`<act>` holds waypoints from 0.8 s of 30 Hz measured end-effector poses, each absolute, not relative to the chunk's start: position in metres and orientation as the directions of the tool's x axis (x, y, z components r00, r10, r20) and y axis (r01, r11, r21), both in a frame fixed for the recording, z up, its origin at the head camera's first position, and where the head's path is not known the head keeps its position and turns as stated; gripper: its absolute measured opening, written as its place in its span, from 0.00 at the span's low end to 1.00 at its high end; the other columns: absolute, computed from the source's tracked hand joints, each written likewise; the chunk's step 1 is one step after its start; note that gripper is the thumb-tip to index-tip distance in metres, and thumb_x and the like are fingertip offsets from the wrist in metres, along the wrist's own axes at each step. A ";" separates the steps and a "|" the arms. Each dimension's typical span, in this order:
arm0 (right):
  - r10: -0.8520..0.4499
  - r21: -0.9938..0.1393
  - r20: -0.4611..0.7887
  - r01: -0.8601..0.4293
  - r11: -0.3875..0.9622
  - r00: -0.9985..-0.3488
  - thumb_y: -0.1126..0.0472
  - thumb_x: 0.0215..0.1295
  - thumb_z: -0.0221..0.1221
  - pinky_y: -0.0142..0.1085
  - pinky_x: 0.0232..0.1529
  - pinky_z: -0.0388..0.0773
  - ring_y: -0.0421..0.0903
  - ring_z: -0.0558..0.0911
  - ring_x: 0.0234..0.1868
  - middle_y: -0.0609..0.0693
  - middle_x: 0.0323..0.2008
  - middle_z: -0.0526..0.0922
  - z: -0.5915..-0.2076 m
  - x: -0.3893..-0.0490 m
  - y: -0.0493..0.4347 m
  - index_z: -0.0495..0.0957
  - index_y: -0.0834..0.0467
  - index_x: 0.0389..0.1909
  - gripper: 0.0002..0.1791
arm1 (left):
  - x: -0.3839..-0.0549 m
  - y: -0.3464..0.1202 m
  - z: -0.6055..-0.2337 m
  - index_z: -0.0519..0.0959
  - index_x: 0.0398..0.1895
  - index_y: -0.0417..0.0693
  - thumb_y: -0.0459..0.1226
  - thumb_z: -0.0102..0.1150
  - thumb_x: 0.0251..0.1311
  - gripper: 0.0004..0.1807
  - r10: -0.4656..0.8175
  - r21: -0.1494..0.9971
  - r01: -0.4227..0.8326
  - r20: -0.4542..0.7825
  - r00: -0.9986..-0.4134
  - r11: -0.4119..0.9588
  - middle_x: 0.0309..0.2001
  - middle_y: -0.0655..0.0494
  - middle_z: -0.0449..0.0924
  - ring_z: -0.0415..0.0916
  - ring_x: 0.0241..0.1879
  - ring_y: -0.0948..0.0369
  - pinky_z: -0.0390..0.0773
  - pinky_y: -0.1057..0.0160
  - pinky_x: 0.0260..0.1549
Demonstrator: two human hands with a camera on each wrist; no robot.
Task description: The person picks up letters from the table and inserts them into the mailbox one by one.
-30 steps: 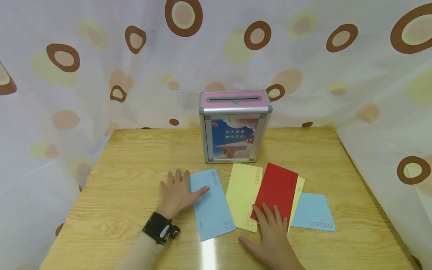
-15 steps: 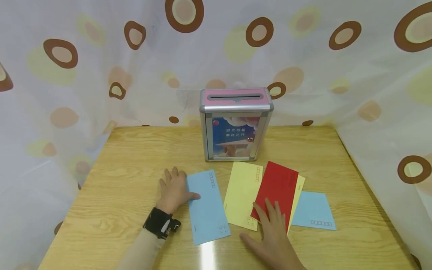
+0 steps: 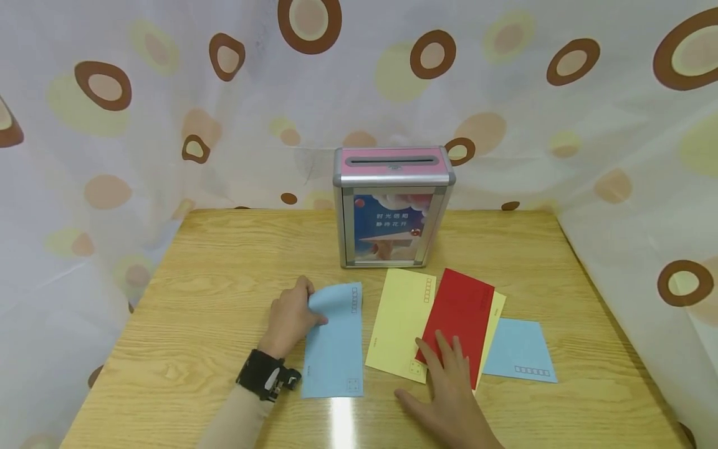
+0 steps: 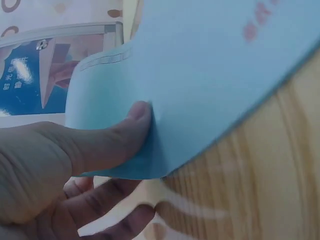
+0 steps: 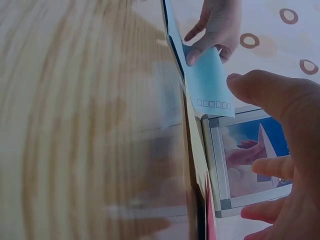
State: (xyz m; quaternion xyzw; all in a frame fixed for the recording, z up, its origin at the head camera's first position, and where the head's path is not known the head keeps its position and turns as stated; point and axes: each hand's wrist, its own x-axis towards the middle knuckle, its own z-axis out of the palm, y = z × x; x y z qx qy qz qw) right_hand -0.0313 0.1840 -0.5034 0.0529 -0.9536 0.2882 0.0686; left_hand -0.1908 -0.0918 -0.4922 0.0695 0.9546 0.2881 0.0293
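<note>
My left hand [image 3: 288, 319] pinches a light blue envelope [image 3: 336, 362] by its left edge. The left wrist view shows the thumb on top of the bent paper [image 4: 210, 90] and fingers underneath. The envelope's far left corner curls up off the table. Fingers spread, my right hand [image 3: 454, 396] is over the lower part of a red envelope [image 3: 461, 305] and holds nothing; whether it touches the paper is unclear. A yellow envelope [image 3: 399, 324] lies between the hands. Another yellow envelope [image 3: 497, 307] peeks out beneath the red one.
A pink-topped, silver-framed mailbox [image 3: 392, 224] with a top slot [image 3: 392, 161] stands behind the envelopes. A second blue envelope [image 3: 524, 352] lies at the right, partly covered. Patterned cloth [image 3: 252, 143] walls the wooden table [image 3: 185, 312] at the back and sides.
My left hand has gone from lying spread on the blue envelope to pinching its edge. That envelope has shifted left, turned straighter and bent upward. The right hand has barely moved.
</note>
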 end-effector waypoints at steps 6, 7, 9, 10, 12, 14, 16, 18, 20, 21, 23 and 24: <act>-0.068 -0.536 0.157 -0.143 0.832 -0.985 0.37 0.52 0.67 0.75 0.61 0.52 0.68 0.46 0.72 0.62 0.73 0.55 -0.504 -0.031 0.184 0.64 0.53 0.69 0.46 | -0.189 -0.090 -0.492 0.69 0.54 0.46 0.26 0.77 0.39 0.36 0.239 0.703 0.148 -0.033 -0.970 0.696 0.32 0.49 0.81 0.77 0.28 0.58 0.80 0.60 0.24; -0.067 -0.540 0.154 -0.140 0.830 -0.986 0.38 0.53 0.67 0.74 0.61 0.55 0.68 0.45 0.72 0.62 0.73 0.55 -0.504 -0.031 0.184 0.64 0.53 0.69 0.46 | -0.188 -0.090 -0.491 0.68 0.55 0.47 0.26 0.76 0.40 0.37 0.259 0.722 0.161 -0.025 -0.966 0.673 0.32 0.50 0.81 0.77 0.29 0.58 0.81 0.59 0.26; -0.065 -0.552 0.145 -0.135 0.823 -0.987 0.40 0.53 0.68 0.73 0.59 0.61 0.67 0.45 0.73 0.62 0.73 0.55 -0.503 -0.032 0.184 0.63 0.53 0.70 0.45 | -0.186 -0.088 -0.490 0.68 0.56 0.49 0.25 0.74 0.42 0.37 0.293 0.753 0.187 -0.007 -0.956 0.630 0.33 0.51 0.81 0.77 0.31 0.58 0.81 0.58 0.27; -0.065 -0.561 0.136 -0.131 0.817 -0.989 0.41 0.54 0.67 0.71 0.57 0.64 0.67 0.45 0.73 0.61 0.73 0.54 -0.503 -0.033 0.185 0.62 0.53 0.71 0.45 | -0.184 -0.087 -0.488 0.68 0.56 0.50 0.25 0.74 0.43 0.36 0.305 0.762 0.200 0.004 -0.952 0.616 0.33 0.52 0.82 0.77 0.32 0.58 0.81 0.57 0.28; -0.064 -0.588 0.113 -0.119 0.800 -0.992 0.42 0.57 0.66 0.69 0.55 0.69 0.65 0.44 0.73 0.58 0.74 0.55 -0.503 -0.035 0.184 0.59 0.53 0.72 0.46 | -0.180 -0.086 -0.484 0.68 0.56 0.53 0.26 0.74 0.44 0.36 0.329 0.770 0.232 0.030 -0.944 0.595 0.34 0.53 0.82 0.78 0.34 0.58 0.81 0.56 0.30; -0.052 -0.637 0.065 -0.082 0.767 -0.997 0.41 0.58 0.65 0.68 0.55 0.70 0.63 0.43 0.74 0.56 0.73 0.56 -0.501 -0.039 0.183 0.56 0.53 0.73 0.47 | -0.177 -0.084 -0.479 0.69 0.57 0.55 0.26 0.73 0.45 0.35 0.354 0.769 0.261 0.048 -0.934 0.583 0.35 0.53 0.82 0.78 0.34 0.59 0.82 0.55 0.32; -0.035 -0.687 0.023 -0.042 0.726 -0.999 0.41 0.60 0.65 0.65 0.59 0.68 0.60 0.46 0.74 0.54 0.73 0.57 -0.500 -0.044 0.182 0.54 0.53 0.74 0.47 | -0.173 -0.081 -0.474 0.69 0.58 0.56 0.26 0.73 0.46 0.36 0.389 0.765 0.297 0.066 -0.919 0.572 0.36 0.53 0.82 0.79 0.32 0.60 0.82 0.54 0.33; -0.016 -0.740 0.013 -0.021 0.672 -1.000 0.41 0.60 0.65 0.61 0.62 0.67 0.55 0.53 0.73 0.52 0.72 0.61 -0.499 -0.050 0.179 0.55 0.54 0.74 0.46 | -0.170 -0.079 -0.470 0.69 0.59 0.56 0.27 0.73 0.46 0.36 0.427 0.759 0.334 0.081 -0.900 0.559 0.37 0.52 0.82 0.80 0.30 0.62 0.83 0.55 0.33; -0.015 -0.810 0.029 -0.032 0.586 -0.999 0.44 0.61 0.65 0.55 0.64 0.68 0.53 0.61 0.71 0.53 0.69 0.66 -0.497 -0.056 0.176 0.57 0.55 0.73 0.44 | -0.166 -0.077 -0.466 0.69 0.60 0.56 0.27 0.72 0.47 0.36 0.463 0.757 0.366 0.095 -0.881 0.542 0.37 0.53 0.82 0.80 0.28 0.65 0.83 0.57 0.33; -0.018 -0.841 0.049 -0.051 0.538 -0.999 0.46 0.62 0.65 0.52 0.63 0.70 0.51 0.66 0.68 0.53 0.67 0.70 -0.496 -0.058 0.174 0.59 0.55 0.72 0.42 | -0.164 -0.076 -0.464 0.69 0.60 0.57 0.27 0.72 0.48 0.37 0.475 0.753 0.378 0.099 -0.874 0.539 0.37 0.53 0.82 0.80 0.28 0.65 0.83 0.58 0.33; -0.029 -0.897 0.092 -0.095 0.432 -0.995 0.50 0.63 0.65 0.46 0.58 0.75 0.49 0.74 0.62 0.54 0.61 0.77 -0.493 -0.062 0.171 0.62 0.55 0.70 0.37 | -0.160 -0.075 -0.460 0.69 0.61 0.57 0.28 0.72 0.48 0.37 0.497 0.739 0.408 0.115 -0.860 0.535 0.37 0.54 0.82 0.80 0.28 0.67 0.83 0.60 0.32; -0.035 -0.918 0.109 -0.114 0.379 -0.993 0.54 0.64 0.64 0.44 0.55 0.78 0.49 0.77 0.59 0.54 0.58 0.79 -0.490 -0.063 0.170 0.63 0.55 0.70 0.35 | -0.157 -0.075 -0.458 0.69 0.62 0.57 0.28 0.72 0.49 0.37 0.504 0.735 0.420 0.124 -0.855 0.532 0.37 0.55 0.82 0.80 0.28 0.67 0.83 0.62 0.31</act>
